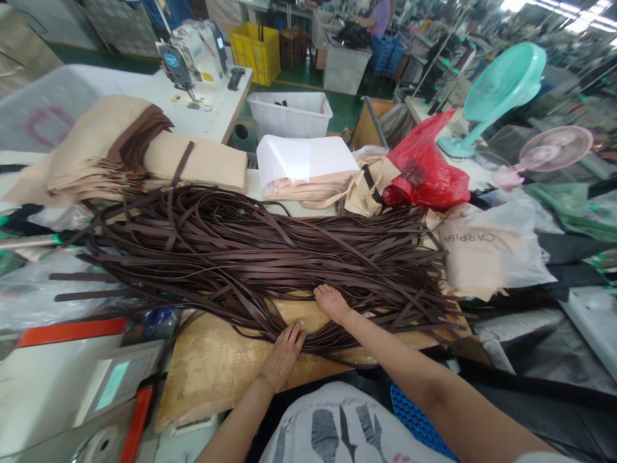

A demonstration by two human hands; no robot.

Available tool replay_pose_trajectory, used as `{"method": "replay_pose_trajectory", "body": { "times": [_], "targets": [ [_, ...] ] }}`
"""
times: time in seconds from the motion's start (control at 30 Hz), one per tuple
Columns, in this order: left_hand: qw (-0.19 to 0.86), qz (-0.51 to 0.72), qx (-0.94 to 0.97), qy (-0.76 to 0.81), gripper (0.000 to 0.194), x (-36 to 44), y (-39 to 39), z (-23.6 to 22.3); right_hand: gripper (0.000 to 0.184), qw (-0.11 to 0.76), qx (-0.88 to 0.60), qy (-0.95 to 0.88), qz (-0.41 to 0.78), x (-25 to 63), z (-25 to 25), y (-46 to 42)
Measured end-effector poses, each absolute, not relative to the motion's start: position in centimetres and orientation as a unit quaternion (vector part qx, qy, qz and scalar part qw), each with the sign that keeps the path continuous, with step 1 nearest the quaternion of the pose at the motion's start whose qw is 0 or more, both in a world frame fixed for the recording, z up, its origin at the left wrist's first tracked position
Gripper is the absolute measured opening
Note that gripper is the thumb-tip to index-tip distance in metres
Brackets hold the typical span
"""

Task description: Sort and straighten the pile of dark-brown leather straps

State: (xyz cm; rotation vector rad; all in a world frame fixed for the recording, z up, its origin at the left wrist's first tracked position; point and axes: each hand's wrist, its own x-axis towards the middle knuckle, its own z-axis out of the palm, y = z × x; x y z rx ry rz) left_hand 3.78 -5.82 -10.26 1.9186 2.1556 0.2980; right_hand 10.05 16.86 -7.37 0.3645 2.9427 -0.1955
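A large heap of long, dark brown straps (250,257) lies lengthwise over a wooden board (207,366). Near the board's front edge, my left hand (283,350) is closed over a bundle of the straps, fingers bent across its far side. Slightly farther away and to the right, my right hand (332,303) has its fingers curled on straps at the near side of the main heap; its fingertips are partly hidden. Between both hands a patch of bare board shows, with straps bending around it.
Beige fabric stacks (202,161) and a white-covered pile (308,157) line the back. A red plastic bag (429,167) and clear-bagged beige pieces (482,251) sit right. Sewing machines stand at back left (197,54) and front left (58,379). A turquoise fan (506,83) is farther right.
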Motion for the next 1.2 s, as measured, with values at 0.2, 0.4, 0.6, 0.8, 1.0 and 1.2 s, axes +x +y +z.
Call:
{"method": "replay_pose_trajectory", "body": {
  "times": [0.2,0.4,0.6,0.8,1.0,1.2],
  "targets": [
    [0.109,0.109,0.654,0.741,0.049,3.8,-5.6,-9.6,0.013,0.08,0.125,0.986,-0.079,10.0,-6.9,16.9],
    [0.102,0.111,0.691,0.707,0.042,3.3,-5.4,-8.3,0.016,0.092,0.083,0.987,-0.101,13.0,-5.8,13.1],
    [0.114,0.098,0.711,0.687,0.04,3.2,-5.4,-9.0,0.016,0.106,0.055,0.985,-0.122,14.1,-5.9,12.4],
    [0.111,0.087,0.688,0.712,0.053,3.8,-5.6,-9.2,0.025,0.07,0.167,0.98,-0.083,11.6,-6.7,15.3],
    [0.114,0.102,0.67,0.727,0.053,4.0,-5.8,-9.3,0.038,0.058,0.184,0.978,-0.076,11.6,-7.3,15.0],
    [0.113,0.124,0.655,0.737,0.047,4.0,-5.8,-9.6,0.013,0.064,0.143,0.984,-0.083,11.7,-7.2,15.1]
  ]
}}
